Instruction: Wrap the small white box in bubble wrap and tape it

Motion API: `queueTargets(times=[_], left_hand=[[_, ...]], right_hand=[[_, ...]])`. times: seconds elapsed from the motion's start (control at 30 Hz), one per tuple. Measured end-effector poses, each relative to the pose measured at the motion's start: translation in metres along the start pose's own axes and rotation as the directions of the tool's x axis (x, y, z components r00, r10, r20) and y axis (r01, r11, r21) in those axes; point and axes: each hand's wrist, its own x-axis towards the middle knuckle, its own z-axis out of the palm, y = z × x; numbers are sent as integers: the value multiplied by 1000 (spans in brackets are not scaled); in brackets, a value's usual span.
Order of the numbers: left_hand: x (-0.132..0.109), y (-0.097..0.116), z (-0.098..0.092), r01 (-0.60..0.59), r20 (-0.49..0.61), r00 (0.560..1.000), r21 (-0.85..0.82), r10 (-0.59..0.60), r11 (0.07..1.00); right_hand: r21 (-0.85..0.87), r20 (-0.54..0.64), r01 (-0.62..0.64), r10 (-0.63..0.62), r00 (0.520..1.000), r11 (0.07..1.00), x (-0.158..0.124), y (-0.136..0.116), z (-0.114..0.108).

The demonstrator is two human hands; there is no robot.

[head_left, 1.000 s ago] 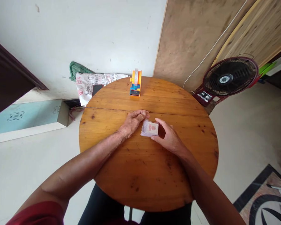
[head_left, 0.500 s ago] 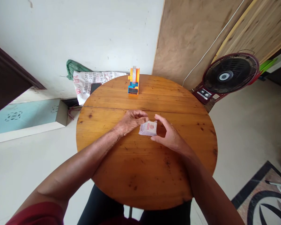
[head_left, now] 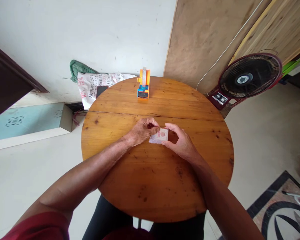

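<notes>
A small pale box (head_left: 163, 134) with red print and a round mark lies on the round wooden table (head_left: 150, 180), between my hands. Clear, faintly purple plastic wrap (head_left: 153, 139) covers its left part, while the right end looks bare. My left hand (head_left: 145, 131) is closed in a pinch at the wrap's upper left. From the right, my right hand (head_left: 181, 141) grips the box, thumb on the near edge and fingers on the far edge. The box's underside is hidden.
An orange and blue tape dispenser (head_left: 143, 85) stands at the table's far edge. Behind the table on the left are a printed white sack (head_left: 90, 88) and a green bag (head_left: 81, 68). A dark red fan (head_left: 250, 76) stands beyond the table's right side, its cord running up the wall.
My right fingers have closed in from around the box onto its edges. My left fingers have shifted onto the wrap, and more of the box's right end shows bare.
</notes>
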Motion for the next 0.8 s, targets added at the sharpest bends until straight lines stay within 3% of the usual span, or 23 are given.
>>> queueTargets(times=[0.23, 0.53, 0.8], left_hand=[[-2, 0, 1, -33, -7, 999, -32, 33, 999], [-4, 1, 9, 37, 30, 999, -176, -32, 984], [-3, 5, 7, 65, 106, 993, -53, -59, 996]], right_hand=[[42, 50, 27, -29, 998, 999, -1, -4, 1], [-66, -76, 106, -111, 991, 992, -6, -2, 7], [-153, -115, 199, -217, 969, 968, -6, -5, 10]])
